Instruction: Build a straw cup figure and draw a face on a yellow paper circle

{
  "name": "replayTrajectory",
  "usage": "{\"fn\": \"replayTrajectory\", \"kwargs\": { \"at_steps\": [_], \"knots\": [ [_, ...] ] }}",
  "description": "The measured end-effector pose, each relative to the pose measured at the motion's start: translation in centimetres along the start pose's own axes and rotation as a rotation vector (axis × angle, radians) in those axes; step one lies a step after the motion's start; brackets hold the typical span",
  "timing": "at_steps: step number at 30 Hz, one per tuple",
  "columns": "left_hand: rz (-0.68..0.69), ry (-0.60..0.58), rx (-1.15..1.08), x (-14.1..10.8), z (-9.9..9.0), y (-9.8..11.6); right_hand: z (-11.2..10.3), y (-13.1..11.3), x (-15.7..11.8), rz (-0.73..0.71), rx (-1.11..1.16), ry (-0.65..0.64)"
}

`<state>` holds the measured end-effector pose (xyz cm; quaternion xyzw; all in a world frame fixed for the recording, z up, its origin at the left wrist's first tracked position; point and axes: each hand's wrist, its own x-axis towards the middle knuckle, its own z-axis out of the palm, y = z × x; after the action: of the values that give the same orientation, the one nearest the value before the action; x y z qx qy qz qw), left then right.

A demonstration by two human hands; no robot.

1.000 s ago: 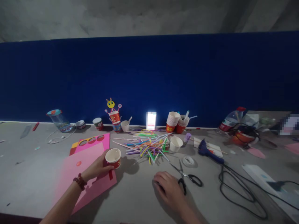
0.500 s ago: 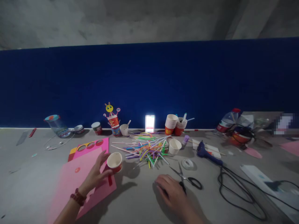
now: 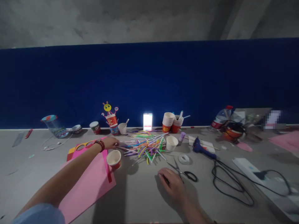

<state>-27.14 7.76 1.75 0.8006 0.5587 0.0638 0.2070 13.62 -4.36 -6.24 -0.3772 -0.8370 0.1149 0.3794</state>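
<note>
My left hand (image 3: 111,143) reaches over the pink paper (image 3: 86,186), its fingers closed at the left ends of a heap of coloured straws (image 3: 149,147). It seems to pinch a pale straw there, though the fingertips partly hide it. Just below this hand stands a paper cup (image 3: 114,158), upright and apart from it. My right hand (image 3: 172,183) rests curled on the table, with something dark under its fingers that I cannot make out. Beside it lie scissors (image 3: 179,171) with black handles, partly covered by the hand. A roll of tape (image 3: 184,159) is a little farther off.
Behind the straws stand a cup figure with a yellow face (image 3: 111,119), a white cup (image 3: 172,143) and stacked cups (image 3: 168,122). At right lie a blue glue gun (image 3: 203,149), its cord and a power strip (image 3: 254,174). A clear jug (image 3: 56,127) stands at left.
My left hand has moved from beside the paper cup, fingers spread, forward to the straws and closed. My right hand stays near the scissors. The view has shifted slightly.
</note>
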Motion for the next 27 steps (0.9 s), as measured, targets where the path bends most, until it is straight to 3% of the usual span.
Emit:
{"fn": "replayTrajectory", "kwargs": {
  "at_steps": [4,9,11,13,16,19,21,24,27],
  "knots": [
    [0.075,0.027,0.087,-1.0,-0.2,-0.5,-0.2,-0.5,0.2,0.022,-0.012,-0.022],
    [0.114,0.199,0.132,-4.4,-3.6,-0.5,-0.3,-0.1,0.2,0.001,0.013,0.028],
    [0.098,0.31,0.143,-6.3,-4.7,0.6,-0.5,-0.4,0.2,0.019,0.066,0.054],
    [0.087,0.402,0.153,-8.4,-4.5,3.1,-0.9,-1.3,0.5,0.079,0.208,0.055],
    [0.085,0.368,0.132,-11.2,-1.1,8.7,-1.4,-3.9,1.1,0.199,0.596,0.012],
    [0.113,0.15,-0.038,-12.7,4.3,14.5,-1.3,-6.3,1.7,0.337,0.868,0.026],
    [0.123,0.056,-0.185,-12.7,7.6,17.1,-0.8,-7.3,2.0,0.444,0.941,0.045],
    [0.126,0.011,-0.56,-11.4,10.9,19.0,0.6,-7.6,2.3,0.565,1.036,-0.089],
    [0.083,0.024,-0.807,-9.1,12.4,18.9,1.4,-6.1,3.0,0.602,1.029,-0.185]
  ]
}}
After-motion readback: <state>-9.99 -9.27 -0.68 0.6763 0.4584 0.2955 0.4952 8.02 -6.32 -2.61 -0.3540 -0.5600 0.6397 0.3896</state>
